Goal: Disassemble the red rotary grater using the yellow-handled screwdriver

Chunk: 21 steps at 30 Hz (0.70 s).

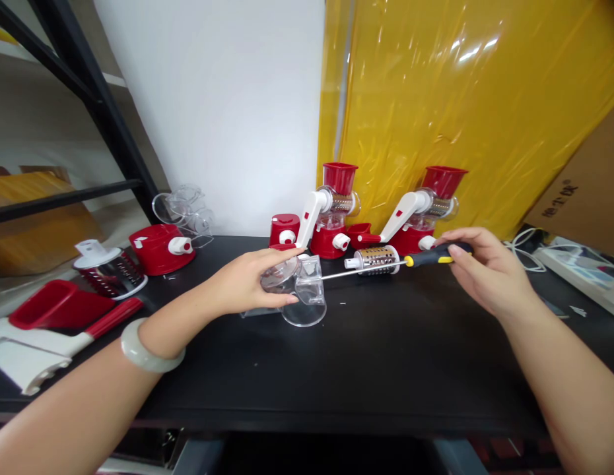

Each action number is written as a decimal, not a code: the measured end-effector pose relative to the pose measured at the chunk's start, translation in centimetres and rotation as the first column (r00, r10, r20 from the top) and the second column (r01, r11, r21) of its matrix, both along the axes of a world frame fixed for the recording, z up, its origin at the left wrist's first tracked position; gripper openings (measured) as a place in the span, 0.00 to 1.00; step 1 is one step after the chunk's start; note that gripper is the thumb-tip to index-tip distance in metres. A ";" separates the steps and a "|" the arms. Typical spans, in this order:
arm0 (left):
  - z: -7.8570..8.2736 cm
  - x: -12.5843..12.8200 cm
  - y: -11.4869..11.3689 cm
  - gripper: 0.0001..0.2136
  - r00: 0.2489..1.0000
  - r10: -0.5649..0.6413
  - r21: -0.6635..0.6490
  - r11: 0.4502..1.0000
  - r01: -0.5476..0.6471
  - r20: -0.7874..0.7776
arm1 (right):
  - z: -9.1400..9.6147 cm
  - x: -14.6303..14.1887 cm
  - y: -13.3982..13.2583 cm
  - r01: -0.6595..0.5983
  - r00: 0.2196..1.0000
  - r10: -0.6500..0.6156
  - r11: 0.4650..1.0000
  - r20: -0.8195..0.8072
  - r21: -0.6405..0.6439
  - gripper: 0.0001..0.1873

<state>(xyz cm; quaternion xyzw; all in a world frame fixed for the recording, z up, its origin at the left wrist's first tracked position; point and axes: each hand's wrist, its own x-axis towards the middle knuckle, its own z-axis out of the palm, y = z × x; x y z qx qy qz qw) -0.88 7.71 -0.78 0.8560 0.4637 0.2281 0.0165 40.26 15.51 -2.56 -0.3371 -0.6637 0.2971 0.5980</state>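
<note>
My left hand (260,280), a pale bangle on its wrist, is closed around a clear plastic grater housing (309,293) on the black table. My right hand (488,267) grips the black and yellow handle of a screwdriver (428,257). Its long thin shaft points left, and the tip meets the side of the clear housing. Whether a screw sits at the tip is too small to tell. Just behind the shaft lies a metal grater drum (383,257) with a white end piece.
Two assembled red and white rotary graters (337,241) (418,237) stand at the back. Leftward are a red base (161,249), another drum (109,272), a red hopper (59,305) and a white crank arm. A power strip (584,270) with white cable lies right on the black table (386,369).
</note>
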 end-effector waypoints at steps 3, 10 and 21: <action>0.0 0.1 0.0 0.38 1.000 -0.004 0.004 1.000 0.004 -0.001 | 0.3 -0.3 -0.4 -0.105 0.982 0.106 0.994 -0.155 0.013 0.18; 0.2 0.2 -0.1 0.38 1.000 0.003 -0.004 1.000 -0.003 -0.003 | 0.0 -0.1 0.0 -0.158 0.981 0.139 0.977 -0.136 -0.140 0.21; 0.2 0.2 -0.1 0.38 1.000 0.003 0.000 1.000 -0.003 0.000 | 0.1 0.0 -0.2 -0.111 0.990 0.107 0.993 -0.090 -0.043 0.14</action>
